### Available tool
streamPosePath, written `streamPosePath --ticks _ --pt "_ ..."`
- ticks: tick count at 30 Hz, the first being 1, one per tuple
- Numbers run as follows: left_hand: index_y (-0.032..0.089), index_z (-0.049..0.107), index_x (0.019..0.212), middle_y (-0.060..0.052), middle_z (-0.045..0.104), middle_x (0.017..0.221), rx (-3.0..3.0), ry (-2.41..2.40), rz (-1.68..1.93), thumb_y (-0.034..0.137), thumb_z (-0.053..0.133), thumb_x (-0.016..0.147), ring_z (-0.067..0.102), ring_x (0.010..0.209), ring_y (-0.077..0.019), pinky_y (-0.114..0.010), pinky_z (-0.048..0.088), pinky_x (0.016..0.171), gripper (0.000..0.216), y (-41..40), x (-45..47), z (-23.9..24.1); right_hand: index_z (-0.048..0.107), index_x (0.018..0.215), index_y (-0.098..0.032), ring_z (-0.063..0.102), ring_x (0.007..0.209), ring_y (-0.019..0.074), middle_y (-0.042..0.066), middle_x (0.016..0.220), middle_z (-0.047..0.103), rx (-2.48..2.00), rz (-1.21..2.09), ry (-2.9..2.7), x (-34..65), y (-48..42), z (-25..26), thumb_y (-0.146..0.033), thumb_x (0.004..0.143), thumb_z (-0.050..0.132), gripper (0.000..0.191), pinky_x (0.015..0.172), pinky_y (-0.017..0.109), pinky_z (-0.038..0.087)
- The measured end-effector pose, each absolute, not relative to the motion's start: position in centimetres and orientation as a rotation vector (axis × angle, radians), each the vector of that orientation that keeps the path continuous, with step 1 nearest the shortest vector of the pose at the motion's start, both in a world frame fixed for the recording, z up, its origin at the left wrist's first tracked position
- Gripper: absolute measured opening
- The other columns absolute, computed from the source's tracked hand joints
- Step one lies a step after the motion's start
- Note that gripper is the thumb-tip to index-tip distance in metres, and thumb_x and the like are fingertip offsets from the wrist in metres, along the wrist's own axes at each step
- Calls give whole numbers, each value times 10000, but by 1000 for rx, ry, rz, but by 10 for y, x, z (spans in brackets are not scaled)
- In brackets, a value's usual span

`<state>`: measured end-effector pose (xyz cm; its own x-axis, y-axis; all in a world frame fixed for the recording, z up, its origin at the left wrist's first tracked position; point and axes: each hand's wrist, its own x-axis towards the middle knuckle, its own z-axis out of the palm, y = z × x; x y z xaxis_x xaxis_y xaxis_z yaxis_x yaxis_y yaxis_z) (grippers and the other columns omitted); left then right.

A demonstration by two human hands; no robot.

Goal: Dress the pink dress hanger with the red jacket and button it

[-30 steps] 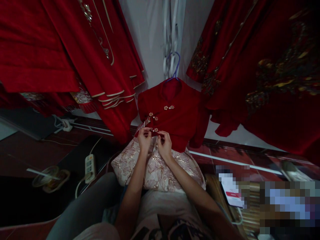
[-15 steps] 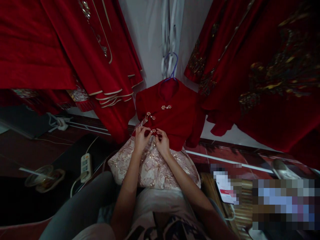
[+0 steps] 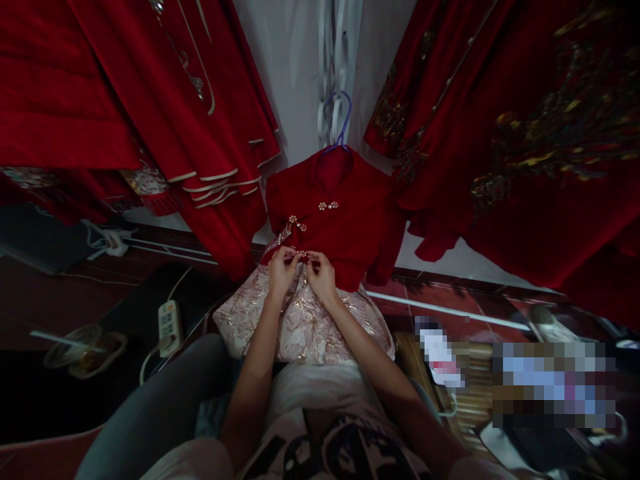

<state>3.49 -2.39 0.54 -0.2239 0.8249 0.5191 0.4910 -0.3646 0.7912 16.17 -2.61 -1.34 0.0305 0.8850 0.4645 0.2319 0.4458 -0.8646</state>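
Observation:
A small red dress top hangs on a purple hanger in front of me, above a pale pink and gold brocade skirt. Pearl clasps run down its front: one near the collar, another lower left. My left hand and my right hand meet at the lowest clasp on the top's hem. Both pinch at that clasp, fingertips nearly touching.
Large red embroidered garments hang at the left and the right. A white power strip with its cord lies on the dark floor at left. A plastic cup with a straw lies further left. My grey-clad knee is at lower left.
The view has shifted a little, so everything sits slightly higher and further left. My two hands have drawn closer together at the lowest clasp.

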Motion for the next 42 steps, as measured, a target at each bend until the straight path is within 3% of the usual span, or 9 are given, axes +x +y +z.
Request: streamPosePath --ticks 7,10,13,17,22,31,34,38,42 --pt "171 567 728 3 623 718 1485 1307 1540 174 581 689 616 709 -123 -238 500 696 42 -22 40 10 527 1049 -197 578 820 145 35 946 592 -996 710 -1520 164 -25 -8 -155 699 572 355 649 232 497" --pt "168 591 746 -7 628 729 1552 1366 1540 167 544 724 612 708 -127 -247 494 701 51 -15 38 18 495 929 -204 507 662 122 -16 784 535 -1034 673 -1518 167 -26 -4 -188 706 585 240 600 229 437" --pt "179 628 874 -50 631 881 1746 1567 1571 145 494 787 612 817 -158 -301 507 778 163 -2 31 36 472 914 -209 472 606 111 -37 734 516 -1038 715 -1495 170 -28 2 -209 722 578 219 572 225 397" --pt "231 621 1139 -121 499 1211 2316 1823 1366 188 517 851 479 1154 -255 -440 414 1003 310 17 18 68 486 953 -203 477 635 112 -23 782 539 -1019 742 -1474 172 -29 7 -213 717 574 253 584 222 396" --pt "232 642 1099 -125 403 1344 2800 1743 953 273 514 887 404 1227 -301 -473 411 980 250 29 4 98 483 933 -204 469 619 108 -36 745 519 -1014 779 -1448 171 -28 6 -221 713 589 245 573 217 393" --pt "177 631 989 -109 592 1080 3034 1479 671 303 524 896 532 1037 -249 -415 452 897 190 44 0 120 477 928 -210 476 615 109 -38 733 516 -991 810 -1435 170 -28 7 -236 728 596 234 567 216 397" --pt "180 640 998 -76 638 965 3020 1442 791 296 483 920 572 964 -212 -430 439 969 210 49 -1 108 478 933 -212 481 615 112 -38 730 513 -997 805 -1440 171 -27 6 -232 723 590 239 563 217 396" --pt "219 673 965 -7 677 863 2862 1561 1178 277 473 928 608 815 -159 -507 274 1150 212 47 3 83 484 932 -211 493 619 116 -37 725 514 -1014 782 -1461 174 -26 8 -234 721 589 237 567 221 399" --pt "235 678 937 7 702 885 2502 1733 1532 317 498 921 623 803 -146 -524 182 1184 199 38 27 82 476 927 -211 488 614 113 -40 730 511 -984 790 -1465 181 -23 12 -233 717 595 242 570 219 400"
